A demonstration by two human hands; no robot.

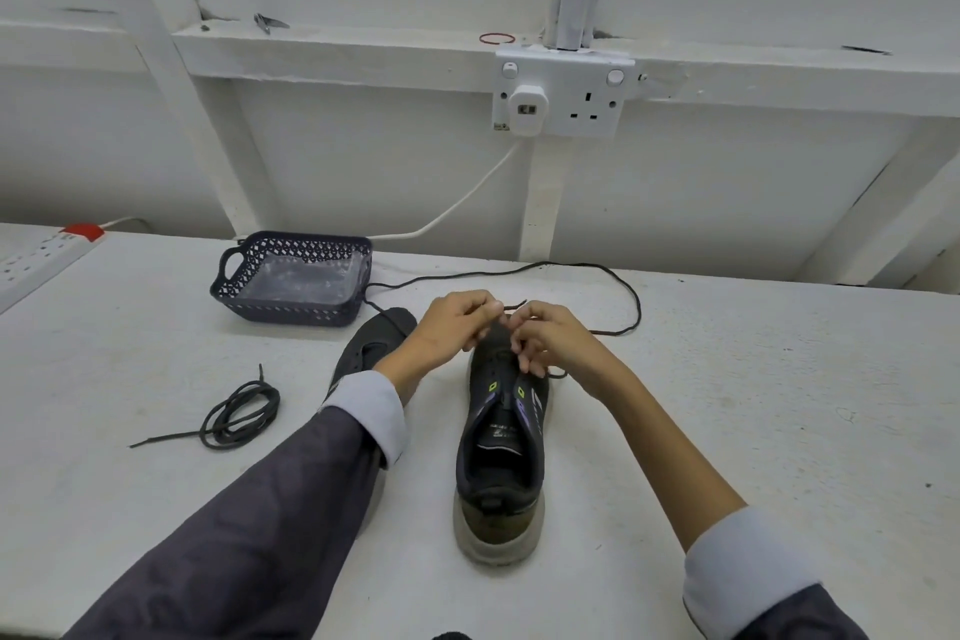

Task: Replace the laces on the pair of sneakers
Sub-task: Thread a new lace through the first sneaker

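Note:
A dark sneaker [501, 452] with a pale sole stands on the white table, heel toward me. Over its toe end, my left hand [457, 327] and my right hand [545, 338] both pinch a black lace [631, 299]. The lace's tip sticks up between my fingers, and its long tail runs right, then loops back along the table toward the basket. The second dark sneaker [371, 343] lies to the left, partly hidden under my left forearm. Another black lace [241, 413] lies coiled on the table at the left.
A dark perforated basket [291, 278] with a clear plastic bag inside sits behind the shoes. A white power strip [41, 257] lies at the far left edge. A wall socket [563, 91] with a plug and white cable hangs above the table.

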